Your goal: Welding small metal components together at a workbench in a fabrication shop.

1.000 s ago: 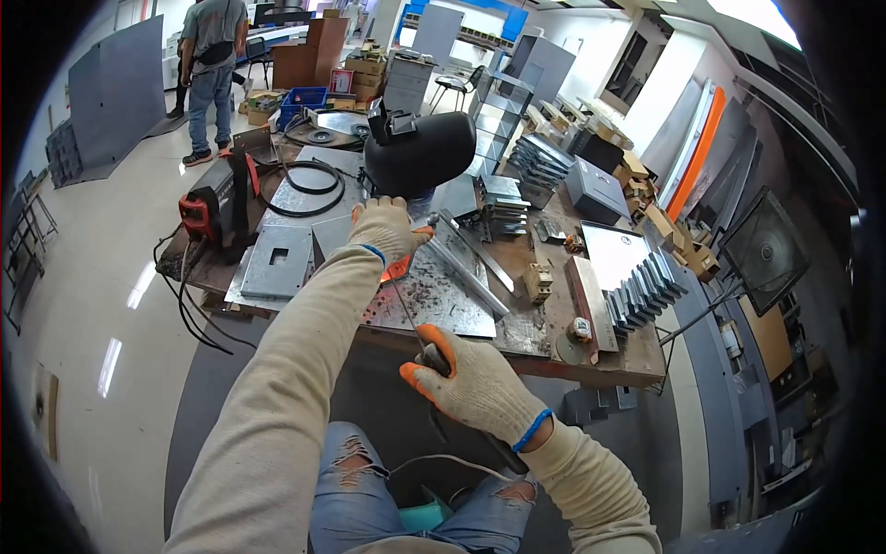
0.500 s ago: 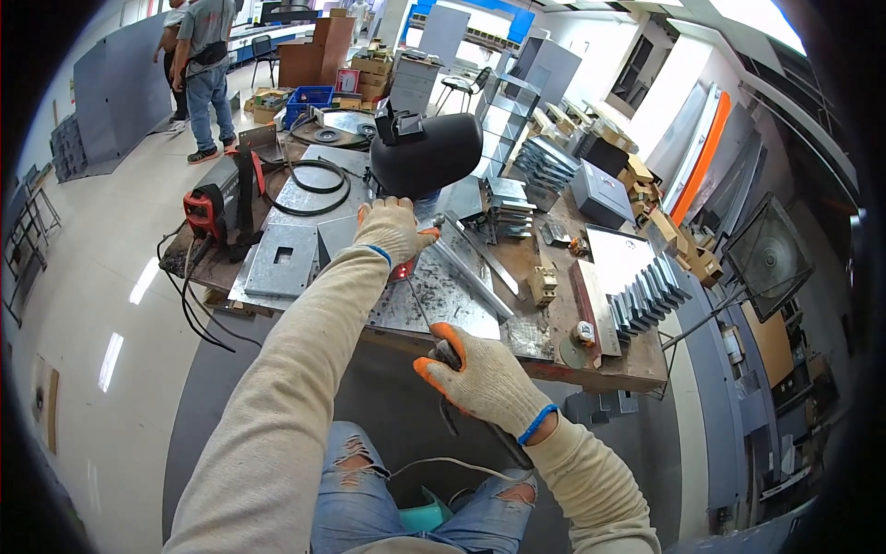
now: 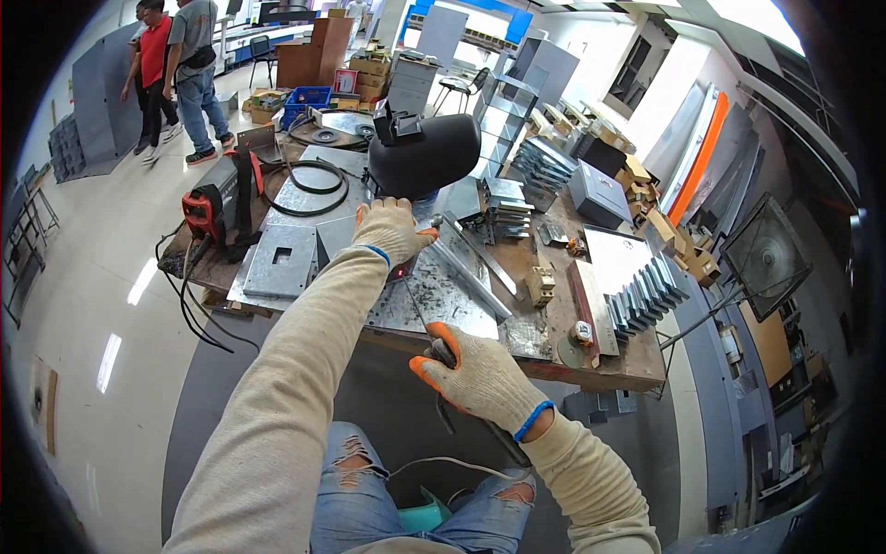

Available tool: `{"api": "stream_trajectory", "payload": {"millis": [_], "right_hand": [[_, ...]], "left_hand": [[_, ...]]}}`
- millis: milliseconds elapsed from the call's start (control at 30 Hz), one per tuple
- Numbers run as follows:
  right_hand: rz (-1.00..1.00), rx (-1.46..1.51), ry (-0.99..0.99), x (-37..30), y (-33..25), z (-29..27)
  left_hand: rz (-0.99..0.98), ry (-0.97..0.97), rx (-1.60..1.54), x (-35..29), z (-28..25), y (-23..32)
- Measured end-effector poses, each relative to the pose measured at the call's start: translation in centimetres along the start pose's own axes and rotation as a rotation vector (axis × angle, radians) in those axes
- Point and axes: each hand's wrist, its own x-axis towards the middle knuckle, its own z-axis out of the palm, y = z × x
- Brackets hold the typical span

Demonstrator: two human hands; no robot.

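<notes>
My left hand, in a knit glove with orange fingertips, reaches over the metal sheet on the bench. Its fingers bend down at the lower rim of a black welding mask; what they grip is hidden. The thumb points right, towards the end of a metal bar. My right hand, gloved alike, is closed round a dark electrode holder in front of the bench edge. From it a thin welding rod runs up to a small red glow below my left wrist.
A red-fronted machine with black cables stands at the bench's left. A plate with a square hole, stacked brackets, a tape measure and a grey box lie about. Several people stand far left; a fan stands right.
The red glow under my left wrist has shrunk and darkened. My right hand has shifted very slightly left. At the far left, a person in a red shirt has come into view.
</notes>
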Motion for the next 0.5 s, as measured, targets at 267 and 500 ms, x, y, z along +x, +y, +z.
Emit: {"api": "stream_trajectory", "payload": {"millis": [267, 500], "right_hand": [[-0.016, -0.002, 0.015, -0.02, 0.05, -0.13], [0.003, 0.034, 0.001, -0.17, -0.46, -0.65]], "left_hand": [[0.001, -0.015, 0.024, -0.02, -0.19, 0.17], [0.003, -0.010, 0.034, -0.04, -0.09, 0.00]]}}
